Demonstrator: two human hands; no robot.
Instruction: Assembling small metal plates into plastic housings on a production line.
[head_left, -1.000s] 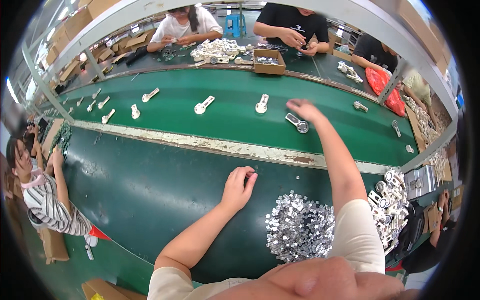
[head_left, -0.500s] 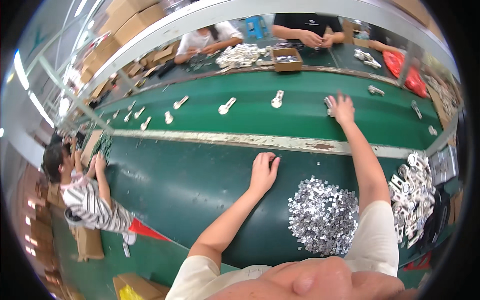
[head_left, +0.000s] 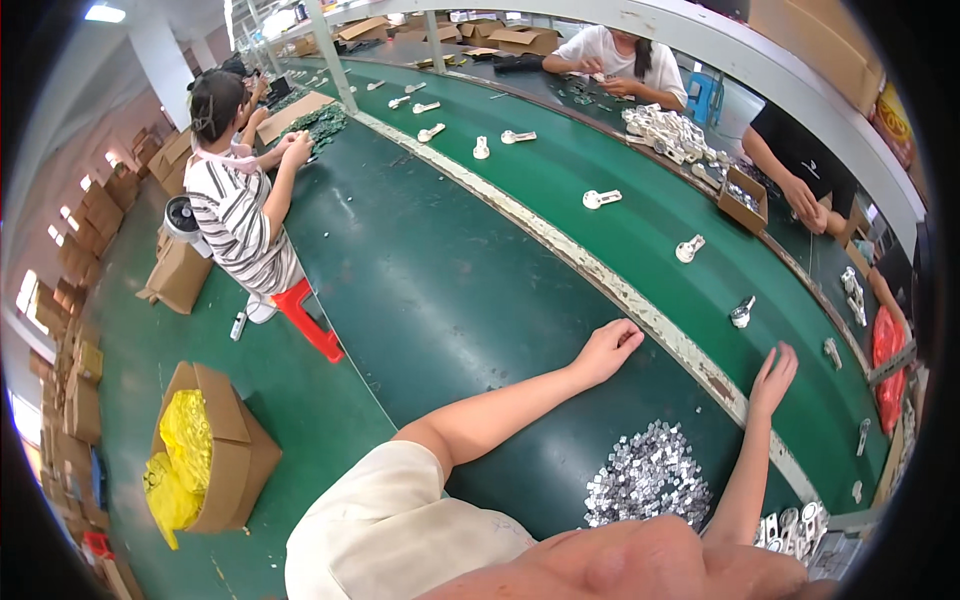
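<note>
My right hand (head_left: 773, 380) is over the green belt (head_left: 640, 235), fingers stretched out, with nothing seen in it. Just beyond its fingertips lies a plastic part (head_left: 742, 312) with a dark round end and a pale handle, apart from the hand. My left hand (head_left: 607, 350) rests on the dark green table (head_left: 440, 270) beside the worn white rail (head_left: 560, 240). Its fingers are curled in, and whatever they hold is hidden. Between my forearms sits a pile of small silver square pieces (head_left: 650, 475).
White round-ended parts (head_left: 602, 199) lie spaced along the belt. More are heaped at lower right (head_left: 797, 530). Across the belt, two people work by a small carton (head_left: 742, 200). At left, a person in stripes (head_left: 235, 200) stands near a red stool (head_left: 308, 318) and a carton with yellow bags (head_left: 215, 450).
My right hand has come away from the part on the belt, leaving it lying there. The view has swung left. My left hand stays curled by the rail.
</note>
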